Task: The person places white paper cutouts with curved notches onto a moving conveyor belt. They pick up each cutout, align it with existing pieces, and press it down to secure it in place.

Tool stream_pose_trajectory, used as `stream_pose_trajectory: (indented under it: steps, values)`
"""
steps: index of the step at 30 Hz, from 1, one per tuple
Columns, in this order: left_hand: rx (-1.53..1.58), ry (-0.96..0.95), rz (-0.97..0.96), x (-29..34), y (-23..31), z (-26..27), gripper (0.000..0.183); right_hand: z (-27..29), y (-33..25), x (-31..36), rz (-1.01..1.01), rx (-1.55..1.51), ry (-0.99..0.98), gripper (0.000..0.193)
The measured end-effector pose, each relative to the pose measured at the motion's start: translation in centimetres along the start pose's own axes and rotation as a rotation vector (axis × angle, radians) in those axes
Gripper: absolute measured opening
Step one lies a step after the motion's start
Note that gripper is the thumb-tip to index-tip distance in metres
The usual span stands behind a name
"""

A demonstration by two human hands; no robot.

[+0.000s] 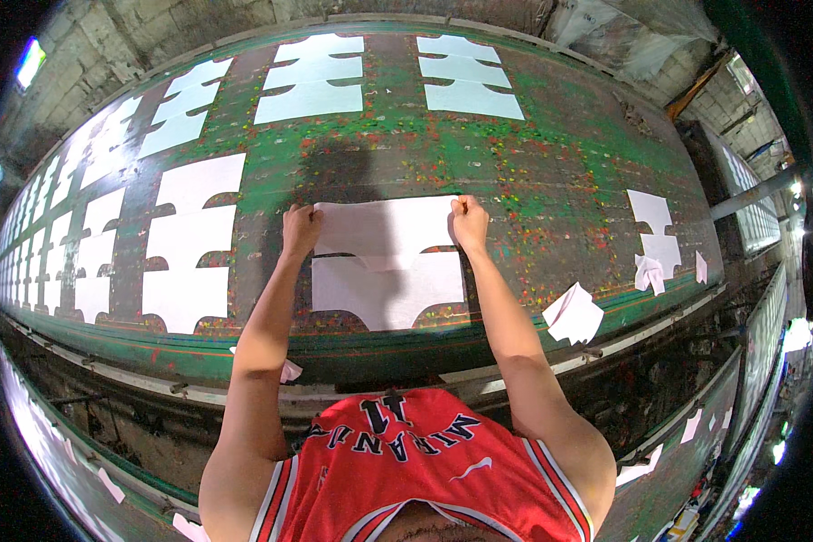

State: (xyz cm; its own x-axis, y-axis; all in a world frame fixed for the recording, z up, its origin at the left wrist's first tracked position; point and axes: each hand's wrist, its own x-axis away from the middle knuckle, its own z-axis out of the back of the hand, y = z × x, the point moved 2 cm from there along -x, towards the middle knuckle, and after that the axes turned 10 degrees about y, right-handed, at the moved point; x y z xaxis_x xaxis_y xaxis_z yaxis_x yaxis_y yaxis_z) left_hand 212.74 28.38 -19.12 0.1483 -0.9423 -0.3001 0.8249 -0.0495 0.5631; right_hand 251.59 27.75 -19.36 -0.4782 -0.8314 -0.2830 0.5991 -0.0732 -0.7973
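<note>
My left hand [303, 229] pinches the far left corner of a white cut fabric piece [384, 226]. At its far right corner, my right hand [469, 222] is closed on the same piece. The far edge is stretched straight between both hands. Directly nearer to me, a second white fabric piece [384, 294] with curved cutouts lies flat on the long green table [551, 172], its far edge meeting or lying under the held piece. A shadow falls over the middle of both pieces.
Columns of white cut pieces [190, 230] lie to the left; more pieces [314, 77] line the far side. Right of me are a crumpled white cloth [574, 313] and pieces near the table end [652, 230]. A metal rail [596, 352] runs along the near edge. Another table stands behind me.
</note>
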Motion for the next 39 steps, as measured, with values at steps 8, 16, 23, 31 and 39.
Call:
stream_pose_trajectory:
  steps: [8,16,23,31,39]
  values:
    - [-0.103,0.012,0.115,-1.7,0.2,-1.5,0.024,-1.0,-0.4,-1.4,-0.017,0.046,-0.057,0.023]
    - [-0.170,0.029,0.138,-2.0,1.0,-1.5,0.026,-1.4,-0.9,-1.6,-0.026,0.133,-0.089,0.025]
    - [-0.388,0.105,0.096,-0.8,2.9,-1.6,0.035,-1.7,-1.2,-1.6,-0.016,0.167,-0.084,0.023]
    - [-0.058,-0.121,-0.327,2.0,4.8,-6.4,0.059,-1.7,-1.5,-1.5,0.055,0.152,-0.029,0.022]
    - [-0.295,-0.246,-0.296,3.4,15.4,-13.4,0.081,-1.8,-2.0,-2.6,0.032,0.192,-0.042,0.022]
